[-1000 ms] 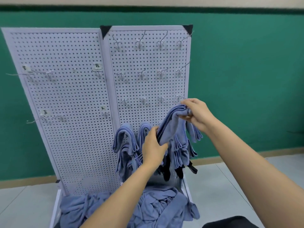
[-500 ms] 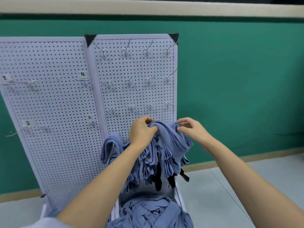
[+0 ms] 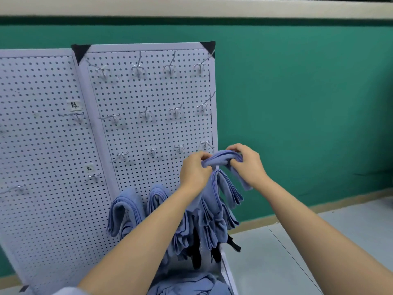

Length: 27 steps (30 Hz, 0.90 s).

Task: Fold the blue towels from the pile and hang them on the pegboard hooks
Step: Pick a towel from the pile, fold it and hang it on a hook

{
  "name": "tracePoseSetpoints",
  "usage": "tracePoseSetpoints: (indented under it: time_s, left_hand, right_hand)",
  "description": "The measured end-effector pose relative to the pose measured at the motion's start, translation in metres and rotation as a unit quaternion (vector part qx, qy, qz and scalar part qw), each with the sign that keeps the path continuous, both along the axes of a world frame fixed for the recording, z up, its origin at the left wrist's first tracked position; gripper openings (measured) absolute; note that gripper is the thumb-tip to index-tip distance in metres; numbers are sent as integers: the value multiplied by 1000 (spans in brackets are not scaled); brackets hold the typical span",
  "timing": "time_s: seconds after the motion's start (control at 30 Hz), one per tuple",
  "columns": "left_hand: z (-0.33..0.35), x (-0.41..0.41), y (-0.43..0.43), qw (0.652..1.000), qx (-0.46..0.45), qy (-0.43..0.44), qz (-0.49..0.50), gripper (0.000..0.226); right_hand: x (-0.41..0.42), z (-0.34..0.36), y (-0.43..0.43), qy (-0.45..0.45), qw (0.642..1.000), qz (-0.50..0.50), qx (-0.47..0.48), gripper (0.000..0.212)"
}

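Note:
A folded blue towel (image 3: 221,159) is gripped at its top fold by both hands, low on the right pegboard panel (image 3: 148,128) near its right edge. My left hand (image 3: 194,170) pinches the fold's left end and my right hand (image 3: 247,165) its right end. The towel's layers hang down below the hands. Two more folded blue towels (image 3: 124,209) hang side by side to the left on the bottom row. A loose blue towel pile (image 3: 191,284) lies at the board's foot. The hook under the held towel is hidden.
Several bare metal hooks (image 3: 145,112) stick out of the upper rows. A second white pegboard panel (image 3: 42,145) with small labels stands to the left. Black straps (image 3: 196,255) dangle under the hung towels. Behind is a green wall (image 3: 297,103); grey floor (image 3: 297,252) lies to the right.
My left hand has risen from the towel's hanging side to its top fold. My right hand stayed on the fold. The view shifted so the board sits further left and lower.

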<state>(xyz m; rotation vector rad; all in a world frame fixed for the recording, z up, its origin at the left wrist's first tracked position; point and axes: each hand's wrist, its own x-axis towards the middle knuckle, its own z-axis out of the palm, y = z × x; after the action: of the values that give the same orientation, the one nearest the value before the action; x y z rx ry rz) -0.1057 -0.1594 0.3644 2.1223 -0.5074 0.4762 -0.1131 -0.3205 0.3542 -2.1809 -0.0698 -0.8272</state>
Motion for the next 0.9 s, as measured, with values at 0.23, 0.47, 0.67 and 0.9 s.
tracePoseSetpoints:
  time_s: [0.23,0.47,0.67,0.9]
  left_hand:
    - [19,74,-32,984,-129,-108,50,38]
    - [-19,121,-48,976,-168,-106,87,42]
    - [-63,129,-49,972,-196,-62,111,34]
    - [-73,125,-49,979,-180,65,76,28]
  right_hand:
    - [60,37,-4,-67,996,-12,54,33]
    - [111,10,-6,-36,998,0,61,35]
    - [123,-32,-12,-25,999,-31,34,31]
    - [120,-54,-22,84,996,-18,15,5]
